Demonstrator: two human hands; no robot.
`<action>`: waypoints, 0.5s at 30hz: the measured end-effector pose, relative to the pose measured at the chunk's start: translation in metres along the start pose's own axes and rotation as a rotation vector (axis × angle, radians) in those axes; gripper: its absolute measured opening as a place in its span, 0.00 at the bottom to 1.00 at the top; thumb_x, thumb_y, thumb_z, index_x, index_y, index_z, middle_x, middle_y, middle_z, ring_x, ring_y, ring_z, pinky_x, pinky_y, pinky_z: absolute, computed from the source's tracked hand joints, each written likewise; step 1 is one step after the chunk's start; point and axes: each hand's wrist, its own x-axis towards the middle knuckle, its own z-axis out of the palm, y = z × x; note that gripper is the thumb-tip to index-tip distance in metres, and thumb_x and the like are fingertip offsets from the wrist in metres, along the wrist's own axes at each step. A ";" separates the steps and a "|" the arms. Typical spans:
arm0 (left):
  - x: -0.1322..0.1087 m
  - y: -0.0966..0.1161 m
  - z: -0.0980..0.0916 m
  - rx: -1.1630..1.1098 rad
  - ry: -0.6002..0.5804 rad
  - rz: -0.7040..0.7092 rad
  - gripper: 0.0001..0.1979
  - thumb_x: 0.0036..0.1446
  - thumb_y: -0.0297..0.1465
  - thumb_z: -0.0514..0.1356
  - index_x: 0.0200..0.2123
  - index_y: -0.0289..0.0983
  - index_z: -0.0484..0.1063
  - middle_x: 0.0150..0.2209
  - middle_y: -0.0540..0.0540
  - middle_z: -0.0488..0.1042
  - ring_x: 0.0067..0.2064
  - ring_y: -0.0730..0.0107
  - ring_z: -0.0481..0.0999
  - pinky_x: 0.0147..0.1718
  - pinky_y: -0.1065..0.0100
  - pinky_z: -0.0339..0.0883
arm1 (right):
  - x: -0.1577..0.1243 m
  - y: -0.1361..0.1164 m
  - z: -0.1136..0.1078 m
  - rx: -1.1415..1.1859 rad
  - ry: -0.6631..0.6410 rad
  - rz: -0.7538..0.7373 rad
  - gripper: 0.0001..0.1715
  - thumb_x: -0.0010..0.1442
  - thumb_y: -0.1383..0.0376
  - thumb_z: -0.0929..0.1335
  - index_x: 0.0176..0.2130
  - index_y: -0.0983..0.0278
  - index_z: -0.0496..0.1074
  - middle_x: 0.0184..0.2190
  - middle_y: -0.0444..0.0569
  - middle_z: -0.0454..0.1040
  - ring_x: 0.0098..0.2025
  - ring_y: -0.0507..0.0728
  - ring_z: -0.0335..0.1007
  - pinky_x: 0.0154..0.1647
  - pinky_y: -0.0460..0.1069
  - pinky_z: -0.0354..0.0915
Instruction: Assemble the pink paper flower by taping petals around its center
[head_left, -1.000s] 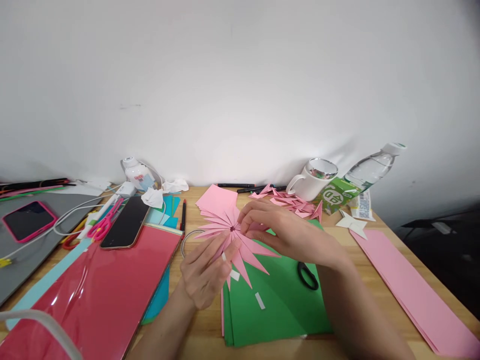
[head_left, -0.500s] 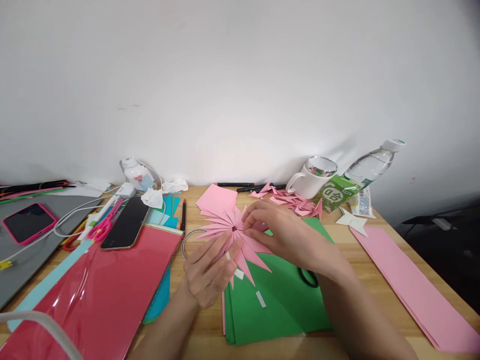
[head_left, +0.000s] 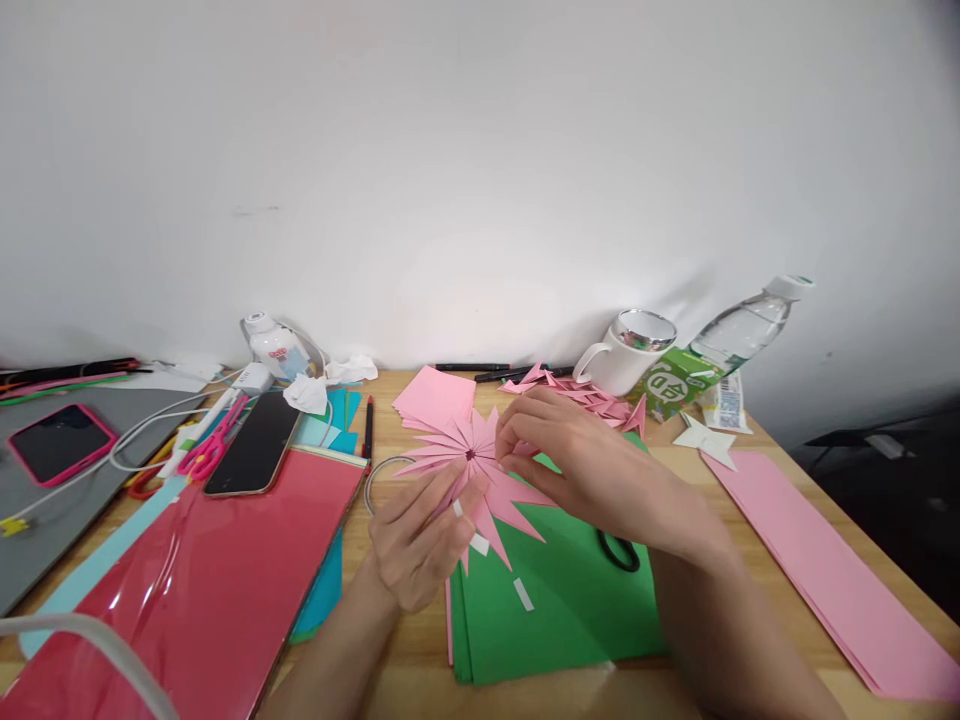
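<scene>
Pink paper starburst flower (head_left: 469,455) sits above the green paper stack (head_left: 555,600) on the worktop (head_left: 750,520). Left hand (head_left: 420,540) clamps its lower petals; right hand (head_left: 577,455) pinches petals beside the centre. White mug (head_left: 626,352) stands behind.

A plain white wall (head_left: 480,150) fills the upper view. Below it runs a light wooden table (head_left: 757,500). Lighting is soft and even.
</scene>
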 end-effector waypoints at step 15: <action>0.001 0.004 -0.003 0.006 -0.025 -0.020 0.30 0.56 0.20 0.52 0.61 0.28 0.45 0.37 0.36 0.78 0.52 0.53 0.69 0.41 0.55 0.72 | 0.001 0.005 0.008 0.202 -0.025 0.080 0.12 0.58 0.71 0.62 0.44 0.64 0.62 0.32 0.48 0.72 0.36 0.55 0.65 0.36 0.50 0.61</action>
